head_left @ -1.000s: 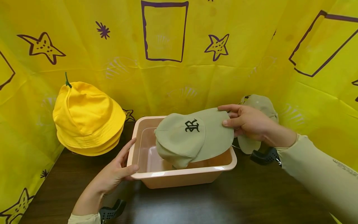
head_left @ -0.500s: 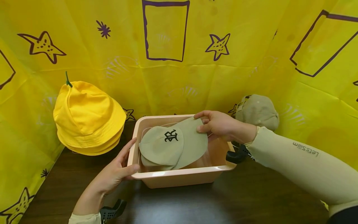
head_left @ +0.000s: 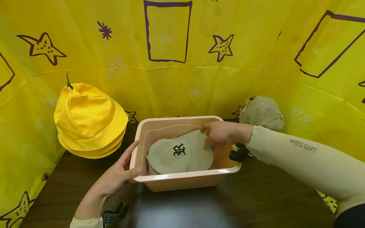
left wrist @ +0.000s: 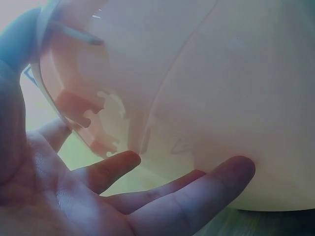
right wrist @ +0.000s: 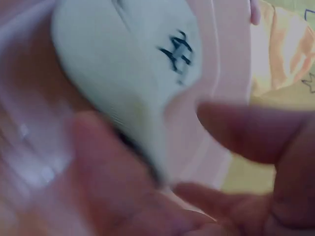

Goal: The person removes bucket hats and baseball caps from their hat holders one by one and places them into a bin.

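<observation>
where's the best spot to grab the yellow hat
Probably the crown of the yellow hat, pinched from above or the front right. It sits dome-up on its brim at the table's back left, with that side open; the backdrop crowds its left and back.

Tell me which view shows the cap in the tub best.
The head view: the khaki cap lies whole inside the pink tub, black emblem up, right hand at its brim. The right wrist view shows it blurred and close. The left wrist view shows only the tub wall.
</observation>
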Demonstrator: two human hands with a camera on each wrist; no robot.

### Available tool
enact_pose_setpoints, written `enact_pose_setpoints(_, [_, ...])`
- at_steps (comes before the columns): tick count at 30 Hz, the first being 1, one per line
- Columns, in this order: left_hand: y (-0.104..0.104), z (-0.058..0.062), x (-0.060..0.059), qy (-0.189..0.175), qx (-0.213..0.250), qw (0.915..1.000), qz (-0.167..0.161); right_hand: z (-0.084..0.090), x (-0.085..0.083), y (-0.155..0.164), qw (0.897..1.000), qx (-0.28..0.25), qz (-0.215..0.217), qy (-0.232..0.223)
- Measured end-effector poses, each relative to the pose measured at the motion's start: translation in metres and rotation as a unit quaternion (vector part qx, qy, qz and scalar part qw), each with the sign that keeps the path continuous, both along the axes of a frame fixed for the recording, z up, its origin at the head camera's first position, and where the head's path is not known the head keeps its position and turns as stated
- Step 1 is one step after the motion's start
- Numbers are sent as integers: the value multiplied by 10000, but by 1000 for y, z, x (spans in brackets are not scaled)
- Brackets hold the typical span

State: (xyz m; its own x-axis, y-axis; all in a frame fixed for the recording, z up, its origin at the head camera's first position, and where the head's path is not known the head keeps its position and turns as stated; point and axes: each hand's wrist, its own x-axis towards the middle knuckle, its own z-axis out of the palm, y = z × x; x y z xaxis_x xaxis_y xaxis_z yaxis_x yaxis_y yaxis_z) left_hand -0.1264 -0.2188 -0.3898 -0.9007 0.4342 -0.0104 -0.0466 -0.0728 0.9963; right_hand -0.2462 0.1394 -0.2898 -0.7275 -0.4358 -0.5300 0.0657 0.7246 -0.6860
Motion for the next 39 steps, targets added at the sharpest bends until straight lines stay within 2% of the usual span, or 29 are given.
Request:
enact_pose_setpoints(2, [0,0,0,19,-11,10000,6,10,0,1,9956,716,528,312])
enact_pose_setpoints(3, [0,0,0,31,-4,10000,10,16,1,0,9895,1080,792,538])
enact_pose_setpoints(5, [1,-1,0,76,-4,10000,7,25,-1,-1,9638,1734,1556,1298])
enact_pose_setpoints(7, [1,-1,0,92,-2,10000,25,30,-4,-5,9329,2024,2213,1994])
enact_pose_setpoints(10, [0,-1,-1,81,-14,10000,56,25,-13,-15,8791,1873,3253,2936])
enact_pose_setpoints(14, [0,0,-1,12,16,10000,68,0,-19,-33,8339,1401,4325,3129])
enact_pose_setpoints(16, [1,0,-1,-36,45,10000,66,-16,-17,-42,8184,1484,4671,3000])
enact_pose_setpoints(18, [2,0,0,-82,45,9999,74,-32,-14,-50,8089,1672,4887,2809])
enact_pose_setpoints(21, [2,0,1,-123,2,9999,100,-52,-8,-61,7847,2085,5135,2776])
enact_pose_setpoints(23, [2,0,2,-131,-31,9998,110,-63,-5,-69,7696,2216,5259,2864])
enact_pose_setpoints(25, [1,1,2,-130,-45,9998,113,-72,-5,-77,7490,2242,5429,3065])
enact_pose_setpoints(31, [0,0,2,-73,69,9999,34,-94,-7,-98,7047,2394,5773,3359])
enact_pose_setpoints(35, [1,-1,1,-88,169,9998,-17,-106,-7,-104,6891,2609,5819,3442])
enact_pose_setpoints(39, [1,-2,1,-166,151,9997,13,-117,-7,-107,6839,2670,5870,3413])
